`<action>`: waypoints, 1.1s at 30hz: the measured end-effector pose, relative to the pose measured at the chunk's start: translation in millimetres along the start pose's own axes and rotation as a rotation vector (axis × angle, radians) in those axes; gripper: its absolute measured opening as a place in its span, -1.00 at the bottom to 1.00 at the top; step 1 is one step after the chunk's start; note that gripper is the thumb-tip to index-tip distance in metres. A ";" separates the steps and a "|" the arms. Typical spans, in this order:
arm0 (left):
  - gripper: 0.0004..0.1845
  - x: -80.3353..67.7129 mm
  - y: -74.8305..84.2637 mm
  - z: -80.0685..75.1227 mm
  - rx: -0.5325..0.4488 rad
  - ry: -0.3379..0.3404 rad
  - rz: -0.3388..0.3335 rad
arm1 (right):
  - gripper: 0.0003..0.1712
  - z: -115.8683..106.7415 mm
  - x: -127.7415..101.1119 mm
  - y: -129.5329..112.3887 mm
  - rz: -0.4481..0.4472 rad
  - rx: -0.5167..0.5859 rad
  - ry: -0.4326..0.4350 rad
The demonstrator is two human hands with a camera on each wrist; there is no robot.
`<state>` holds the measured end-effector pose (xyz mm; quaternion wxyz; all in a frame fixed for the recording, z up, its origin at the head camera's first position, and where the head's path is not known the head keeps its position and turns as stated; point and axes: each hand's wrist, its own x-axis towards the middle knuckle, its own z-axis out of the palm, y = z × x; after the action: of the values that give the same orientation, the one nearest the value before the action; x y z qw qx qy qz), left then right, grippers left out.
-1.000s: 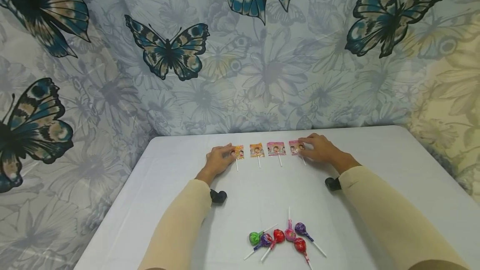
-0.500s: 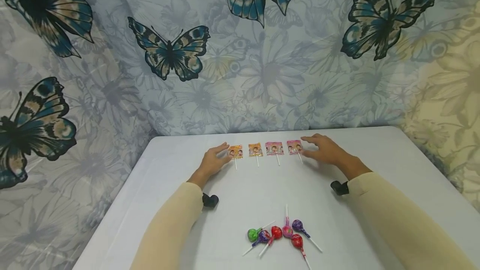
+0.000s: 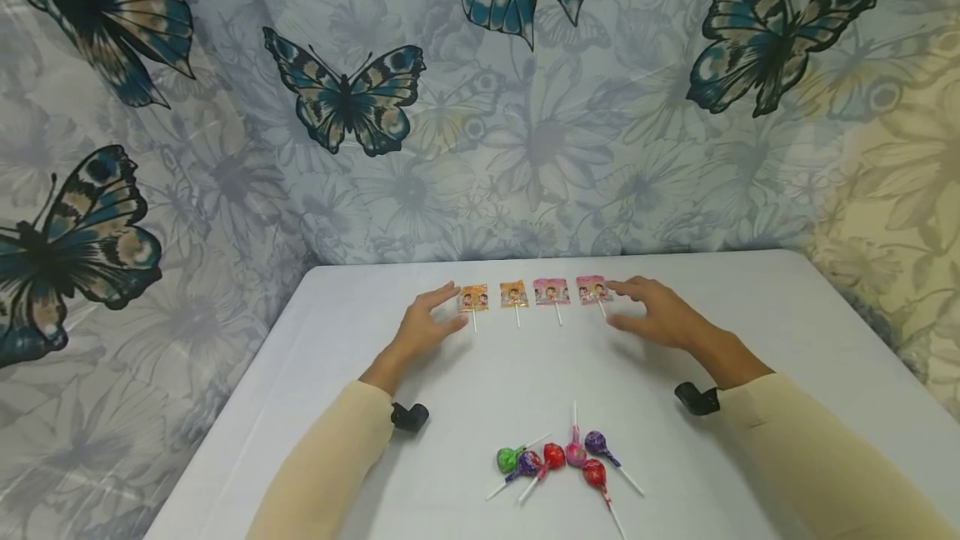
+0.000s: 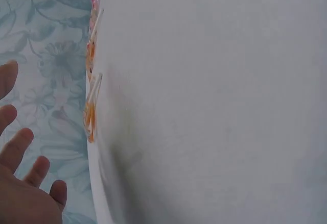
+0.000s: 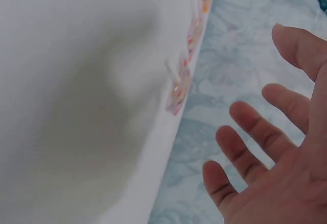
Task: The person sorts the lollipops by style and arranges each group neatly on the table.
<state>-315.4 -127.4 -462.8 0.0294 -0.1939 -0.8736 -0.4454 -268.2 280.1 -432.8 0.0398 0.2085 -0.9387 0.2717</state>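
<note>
Flat lollipops [image 3: 552,293] along far edge of table [image 3: 547,373], seemingly spaced for order; left hand [image 3: 422,327], right hand [image 3: 663,315] flank row, spread wide, empty.

4 lollipops [image 3: 552,292] lie behind 6 others [image 3: 554,456] on the table [image 3: 525,377].

No lettering readable; print on candy wrappers [image 3: 551,292] too small.
</note>
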 end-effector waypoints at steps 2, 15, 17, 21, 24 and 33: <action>-0.37 -6.2 4.6 0.4 0.003 0.000 0.008 | -0.28 0.3 -5.2 -5.7 -0.008 0.006 0.008; -0.34 -47.4 32.6 3.8 -0.034 -0.015 0.185 | -0.32 2.3 -36.0 -41.9 -0.072 0.028 0.048; -0.34 -53.4 36.2 3.6 -0.037 -0.021 0.208 | -0.34 3.3 -41.0 -47.4 -0.084 0.034 0.058; -0.33 -66.5 41.8 4.2 -0.037 -0.046 0.236 | -0.37 5.8 -51.5 -57.0 -0.113 0.046 0.078; -0.33 -76.8 43.7 6.0 -0.041 -0.067 0.251 | -0.37 7.8 -58.4 -62.6 -0.131 0.055 0.088; -0.35 -102.2 47.2 17.0 -0.048 -0.083 0.364 | -0.38 18.5 -75.8 -73.2 -0.184 0.069 0.126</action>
<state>-201.8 -121.0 -459.8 0.0688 -0.3677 -0.8137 -0.4449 -168.3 242.3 -426.6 0.1162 0.2776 -0.9012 0.3118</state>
